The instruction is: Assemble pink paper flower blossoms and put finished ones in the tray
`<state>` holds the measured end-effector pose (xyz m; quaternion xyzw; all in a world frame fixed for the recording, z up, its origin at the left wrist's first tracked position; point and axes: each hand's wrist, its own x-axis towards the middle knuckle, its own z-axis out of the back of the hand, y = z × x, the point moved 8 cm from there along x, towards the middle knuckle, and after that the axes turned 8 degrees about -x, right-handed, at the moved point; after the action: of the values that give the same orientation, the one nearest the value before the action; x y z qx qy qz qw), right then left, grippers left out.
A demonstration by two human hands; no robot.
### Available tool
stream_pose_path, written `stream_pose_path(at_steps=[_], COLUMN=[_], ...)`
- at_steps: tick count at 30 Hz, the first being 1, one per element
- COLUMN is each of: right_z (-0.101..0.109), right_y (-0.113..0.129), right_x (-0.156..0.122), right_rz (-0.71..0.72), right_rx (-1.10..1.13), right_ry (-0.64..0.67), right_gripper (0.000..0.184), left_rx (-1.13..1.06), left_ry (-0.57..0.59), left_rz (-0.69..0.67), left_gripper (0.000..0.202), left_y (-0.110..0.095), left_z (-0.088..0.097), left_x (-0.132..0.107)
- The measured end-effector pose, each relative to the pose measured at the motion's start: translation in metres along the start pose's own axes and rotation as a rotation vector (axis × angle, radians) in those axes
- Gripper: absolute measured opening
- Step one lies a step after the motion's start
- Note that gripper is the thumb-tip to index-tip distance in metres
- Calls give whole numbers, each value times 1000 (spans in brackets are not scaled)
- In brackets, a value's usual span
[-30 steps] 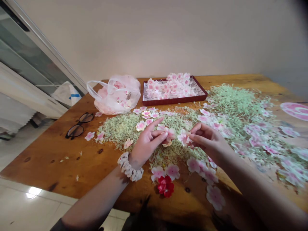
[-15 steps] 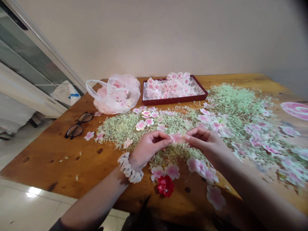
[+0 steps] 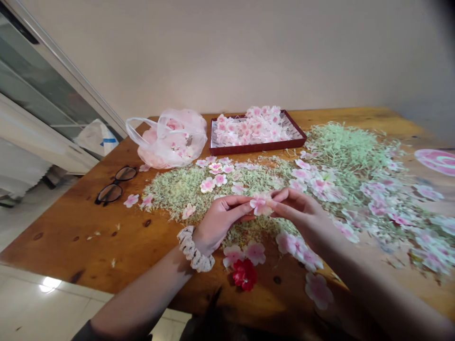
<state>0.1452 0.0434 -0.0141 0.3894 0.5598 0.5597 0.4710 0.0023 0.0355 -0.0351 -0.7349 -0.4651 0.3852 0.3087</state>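
My left hand and my right hand meet above the table, their fingertips pinching a pink-and-white artificial blossom from either side. The blossom hangs just above a heap of pale green shredded paper. Several loose blossoms lie on that heap, close below my hands. A cream scrunchie circles my left wrist. A red artificial flower lies near the table's front, below my left hand.
A wooden table carries everything. Behind my hands stand a dark red tray heaped with blossoms and a translucent plastic bag. Dark-framed glasses lie at the left. More shredded paper and blossoms spread right.
My hands have come together from apart, and both now pinch one blossom. The blossom has shifted slightly up and left since the previous frame. The scattered flowers stay put.
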Motion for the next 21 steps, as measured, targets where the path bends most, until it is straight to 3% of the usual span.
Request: stream_pose_path(at_steps=[7,12,17,21], right_z=[4,4,-2,-4], right_y=[-2,2,0,-3], right_x=[0,-1,-2,-1], right_rz=[64,81,75,60], right_rx=[-8,-80,-85,-23], right_ry=[-75,-118,-86,-50], right_gripper=[19,23,23,23], left_rx=[26,79,308,335], left_ry=[31,43,11,-33], left_rz=[41,-93,-177,-228], left_gripper=[21,35,22,18], left_y=[6,-4,-12,-16], left_z=[-3,-4,-3,2], left_x=[-2,-1,0,1])
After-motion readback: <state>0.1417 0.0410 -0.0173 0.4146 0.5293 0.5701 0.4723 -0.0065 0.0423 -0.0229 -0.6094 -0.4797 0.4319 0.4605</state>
